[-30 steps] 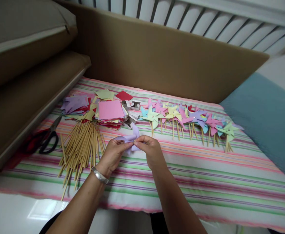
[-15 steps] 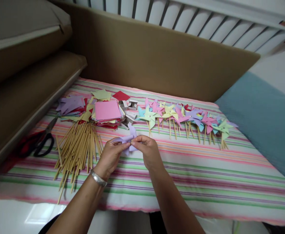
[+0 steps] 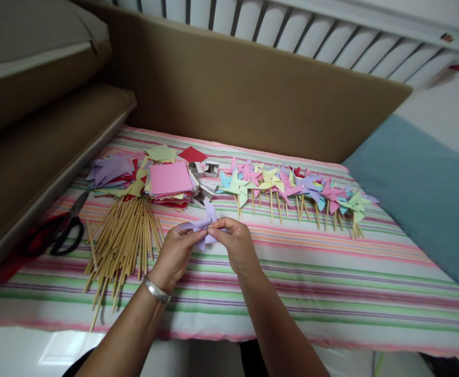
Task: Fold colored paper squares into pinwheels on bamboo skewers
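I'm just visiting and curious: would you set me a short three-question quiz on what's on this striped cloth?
1. True or false: both hands hold one lilac paper piece.
2. What lies directly left of the left hand? A) bundle of wooden sticks B) glue bottle C) ruler
3. Fill in: the finished pinwheels lie in a row beyond the ____ hand.

Key:
1. True.
2. A, the bundle of wooden sticks; the scissors lie further left.
3. Right.
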Demonstrator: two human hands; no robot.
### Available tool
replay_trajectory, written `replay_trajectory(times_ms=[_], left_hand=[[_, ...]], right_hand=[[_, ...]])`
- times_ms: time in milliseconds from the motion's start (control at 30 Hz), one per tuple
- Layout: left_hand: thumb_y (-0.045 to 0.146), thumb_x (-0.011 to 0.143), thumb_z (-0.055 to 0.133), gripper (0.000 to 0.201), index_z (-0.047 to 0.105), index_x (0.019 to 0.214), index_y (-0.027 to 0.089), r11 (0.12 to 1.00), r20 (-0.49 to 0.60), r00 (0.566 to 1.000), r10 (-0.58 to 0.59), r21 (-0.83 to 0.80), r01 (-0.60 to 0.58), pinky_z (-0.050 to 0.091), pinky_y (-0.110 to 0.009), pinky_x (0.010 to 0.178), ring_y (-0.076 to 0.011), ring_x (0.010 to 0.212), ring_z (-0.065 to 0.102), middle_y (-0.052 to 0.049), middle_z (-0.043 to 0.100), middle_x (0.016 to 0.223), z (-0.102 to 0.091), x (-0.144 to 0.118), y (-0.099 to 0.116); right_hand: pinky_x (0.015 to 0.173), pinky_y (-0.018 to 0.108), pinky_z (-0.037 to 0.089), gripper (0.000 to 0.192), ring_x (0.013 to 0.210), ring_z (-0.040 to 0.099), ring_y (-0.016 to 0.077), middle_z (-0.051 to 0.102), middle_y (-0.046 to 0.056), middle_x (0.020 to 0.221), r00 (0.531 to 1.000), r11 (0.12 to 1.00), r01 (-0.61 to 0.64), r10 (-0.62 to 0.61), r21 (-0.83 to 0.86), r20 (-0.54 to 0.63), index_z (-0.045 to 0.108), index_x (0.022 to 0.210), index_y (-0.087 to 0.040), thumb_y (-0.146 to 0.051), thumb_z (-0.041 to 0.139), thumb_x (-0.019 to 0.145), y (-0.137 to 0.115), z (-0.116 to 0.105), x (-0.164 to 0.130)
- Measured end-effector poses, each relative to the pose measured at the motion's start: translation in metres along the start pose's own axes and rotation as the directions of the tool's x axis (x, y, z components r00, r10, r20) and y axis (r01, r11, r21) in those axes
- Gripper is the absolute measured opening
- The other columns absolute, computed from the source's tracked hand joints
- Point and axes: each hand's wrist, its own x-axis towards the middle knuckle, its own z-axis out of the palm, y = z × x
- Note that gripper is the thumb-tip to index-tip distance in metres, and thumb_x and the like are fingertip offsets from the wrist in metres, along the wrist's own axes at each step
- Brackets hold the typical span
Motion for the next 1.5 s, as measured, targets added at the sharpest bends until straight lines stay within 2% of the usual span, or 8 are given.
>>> replay_trajectory(times_ms=[467, 633, 833, 1067, 1233, 1300, 1400, 1500], left_hand=[[0.017, 0.062, 0.075, 0.019, 0.072, 0.081, 0.015, 0.999, 0.028, 0.999, 0.038, 0.012, -0.039, 0.045, -0.024, 0.073, -0.0138, 0.075, 0.064, -0.004, 0.073, 0.078, 0.0, 0.001, 0.0], [0.019, 0.062, 0.075, 0.02, 0.073, 0.082, 0.015, 0.999, 0.079, 0.997, 0.009, 0.047, -0.012, 0.045, -0.026, 0.076, -0.0153, 0.077, 0.064, -0.006, 0.073, 0.081, 0.002, -0.002, 0.006], [0.019, 0.062, 0.075, 0.015, 0.074, 0.077, 0.016, 0.993, 0.058, 0.998, 0.005, 0.115, -0.012, 0.044, -0.024, 0.07, -0.0122, 0.067, 0.062, -0.002, 0.071, 0.071, 0.0, -0.002, 0.009], [0.017, 0.063, 0.073, 0.017, 0.074, 0.079, 0.015, 0.989, 0.029, 0.998, 0.057, 0.138, -0.06, 0.044, -0.024, 0.069, -0.0124, 0.066, 0.061, -0.002, 0.072, 0.071, -0.007, 0.004, 0.013], [0.012, 0.058, 0.075, 0.022, 0.073, 0.079, 0.017, 0.968, -0.12, 0.961, 0.249, -0.002, -0.251, 0.045, -0.027, 0.08, -0.0136, 0.078, 0.064, -0.002, 0.073, 0.079, -0.025, 0.009, 0.045], [0.011, 0.057, 0.075, 0.023, 0.073, 0.078, 0.018, 0.937, -0.176, 0.927, 0.332, -0.053, -0.346, 0.045, -0.027, 0.08, -0.0133, 0.078, 0.064, -0.002, 0.073, 0.08, -0.035, 0.009, 0.061], [0.01, 0.059, 0.074, 0.021, 0.072, 0.078, 0.017, 0.893, -0.215, 0.889, 0.405, -0.117, -0.435, 0.046, -0.024, 0.08, -0.0115, 0.077, 0.064, -0.001, 0.073, 0.08, -0.048, 0.007, 0.078], [0.011, 0.062, 0.073, 0.018, 0.071, 0.08, 0.016, 0.875, -0.222, 0.886, 0.407, -0.183, -0.448, 0.047, -0.023, 0.081, -0.0113, 0.078, 0.064, -0.001, 0.073, 0.082, -0.058, 0.004, 0.086]], right_hand=[[0.065, 0.026, 0.043, 0.009, 0.067, 0.056, 0.0138, 0.063, -0.001, 0.068, 0.999, 0.996, 0.043, -0.042, -0.083, 0.01, 0.064, 0.065, -0.018, -0.025, 0.069, 0.064, -0.001, 0.001, 0.0], [0.058, 0.023, 0.04, 0.012, 0.061, 0.052, 0.0118, 0.058, -0.003, 0.065, 0.999, 0.989, 0.038, -0.037, -0.14, 0.011, 0.061, 0.073, -0.019, -0.023, 0.068, 0.064, -0.007, 0.002, -0.001], [0.058, 0.023, 0.041, 0.01, 0.063, 0.052, 0.0119, 0.057, -0.003, 0.068, 0.992, 0.967, 0.12, -0.109, -0.225, 0.061, 0.06, 0.078, -0.02, -0.019, 0.061, 0.068, -0.011, 0.004, -0.004], [0.062, 0.025, 0.045, 0.012, 0.073, 0.059, 0.0149, 0.063, 0.001, 0.081, 0.986, 0.954, 0.153, -0.13, -0.258, 0.107, 0.06, 0.085, -0.021, -0.02, 0.06, 0.072, -0.019, 0.004, -0.009], [0.082, 0.035, 0.047, 0.017, 0.089, 0.062, 0.0197, 0.067, 0.004, 0.087, 0.987, 0.96, 0.159, -0.164, -0.229, -0.003, 0.061, 0.09, -0.021, -0.026, 0.061, 0.074, -0.011, -0.001, 0.0], [0.082, 0.035, 0.047, 0.016, 0.086, 0.063, 0.0193, 0.068, 0.004, 0.085, 0.99, 0.952, 0.135, -0.14, -0.276, 0.003, 0.063, 0.089, -0.02, -0.028, 0.06, 0.075, -0.001, 0.006, 0.005], [0.076, 0.031, 0.049, 0.017, 0.08, 0.064, 0.0177, 0.069, 0.005, 0.084, 0.99, 0.902, 0.115, -0.071, -0.416, 0.118, 0.065, 0.088, -0.019, -0.027, 0.056, 0.077, 0.014, 0.033, 0.013], [0.074, 0.026, 0.048, 0.022, 0.081, 0.065, 0.0155, 0.071, 0.003, 0.09, 0.975, 0.71, 0.141, 0.02, -0.69, 0.22, 0.066, 0.094, -0.021, -0.024, 0.05, 0.08, 0.022, 0.071, 0.024]])
